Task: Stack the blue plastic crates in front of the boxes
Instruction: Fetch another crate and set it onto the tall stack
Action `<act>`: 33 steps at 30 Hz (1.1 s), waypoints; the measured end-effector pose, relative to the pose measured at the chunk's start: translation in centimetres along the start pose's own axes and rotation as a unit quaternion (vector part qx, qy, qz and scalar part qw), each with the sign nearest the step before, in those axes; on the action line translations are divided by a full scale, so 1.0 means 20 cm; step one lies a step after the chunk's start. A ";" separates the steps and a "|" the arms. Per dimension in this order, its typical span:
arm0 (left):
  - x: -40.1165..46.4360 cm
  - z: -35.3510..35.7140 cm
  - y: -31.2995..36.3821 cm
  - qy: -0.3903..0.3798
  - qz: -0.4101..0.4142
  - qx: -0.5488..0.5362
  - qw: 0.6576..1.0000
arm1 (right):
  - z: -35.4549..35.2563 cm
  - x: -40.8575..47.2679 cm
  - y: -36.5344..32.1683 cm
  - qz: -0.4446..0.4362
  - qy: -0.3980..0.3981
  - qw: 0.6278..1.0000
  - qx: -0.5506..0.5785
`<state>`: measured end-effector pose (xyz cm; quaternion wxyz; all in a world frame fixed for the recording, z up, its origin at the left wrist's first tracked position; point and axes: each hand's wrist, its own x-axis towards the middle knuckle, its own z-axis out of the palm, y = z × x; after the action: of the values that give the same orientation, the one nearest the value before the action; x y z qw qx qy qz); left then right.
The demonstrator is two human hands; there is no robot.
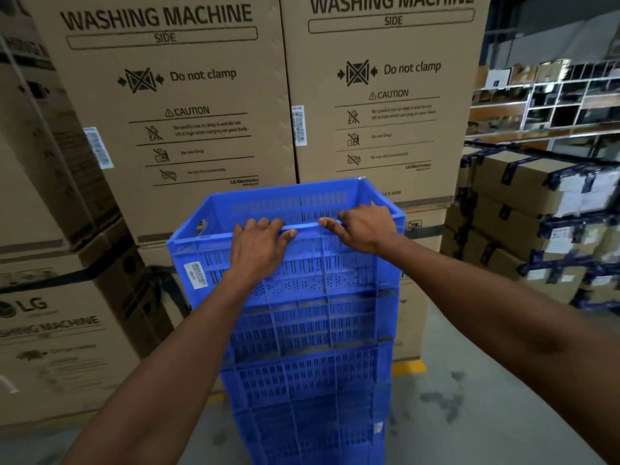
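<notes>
A tall stack of several blue plastic crates (pixel 312 357) stands on the floor in front of the washing machine boxes (pixel 201 112). The top crate (pixel 349 263) is empty and sits slightly askew on the stack. My left hand (pixel 260 250) lies over its near rim, fingers curled over the edge and thumb along the rim. My right hand (pixel 364 228) grips the same near rim further right, fingers hooked inside the crate. A white label (pixel 195 275) is stuck on the crate's near wall at the left.
Large cardboard boxes stacked two high fill the left and back. Taped brown cartons (pixel 536 223) are piled at the right, with shelving (pixel 550 102) behind them. A yellow floor line (pixel 407 366) runs under the boxes. Grey concrete floor (pixel 469 414) lies to the right of the stack.
</notes>
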<state>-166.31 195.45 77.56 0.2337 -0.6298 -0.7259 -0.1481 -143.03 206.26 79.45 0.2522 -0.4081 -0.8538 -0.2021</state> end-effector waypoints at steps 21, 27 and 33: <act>-0.13 0.03 0.16 -0.020 -0.019 -0.024 0.999 | 0.13 -0.03 0.07 0.058 0.013 0.998 0.027; -0.15 0.05 0.06 0.016 0.004 -0.020 1.000 | 0.14 -0.06 0.06 0.045 0.006 0.999 0.031; -0.17 0.08 0.03 0.040 0.025 -0.014 0.999 | 0.10 -0.06 0.05 0.026 0.000 1.000 0.007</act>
<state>-165.60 193.39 74.37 0.2574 -0.6446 -0.6977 -0.1773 -142.08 207.26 77.18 0.2608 -0.4285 -0.8441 -0.1894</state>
